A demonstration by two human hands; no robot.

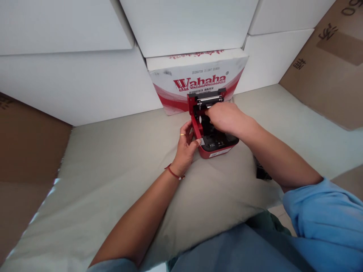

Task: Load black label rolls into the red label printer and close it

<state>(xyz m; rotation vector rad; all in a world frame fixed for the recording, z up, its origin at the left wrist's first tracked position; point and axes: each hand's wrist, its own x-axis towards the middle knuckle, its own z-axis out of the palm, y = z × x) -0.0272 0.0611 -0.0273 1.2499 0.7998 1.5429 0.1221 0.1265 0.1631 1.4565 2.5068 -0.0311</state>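
A small red and black plastic machine (211,141) sits on a pale grey-green cloth (113,158), near the middle of the view, right in front of the person. Its red and black lid (210,96) stands up, open, at the back, and a shiny silver bar (210,100) runs across it. The left hand (185,145) grips the machine by its left side, with the fingers along the red wall and the thumb at the front corner, next to a small pale grey piece (202,141). There is a thin gold ring (183,135) on that hand and a red string bracelet (172,172) on the wrist. The right hand (224,117) is curled and reaches inside the machine, just under the lid. Its fingertips are hidden, so I cannot tell if they hold something. A little white round shape (200,119) shows inside, to the left of that hand. A white sticker (219,152) is on the machine's front. Behind the machine is a white and red cardboard box with "Wahaha" on it (198,81). Big plain white boxes (70,83) stand around that one.
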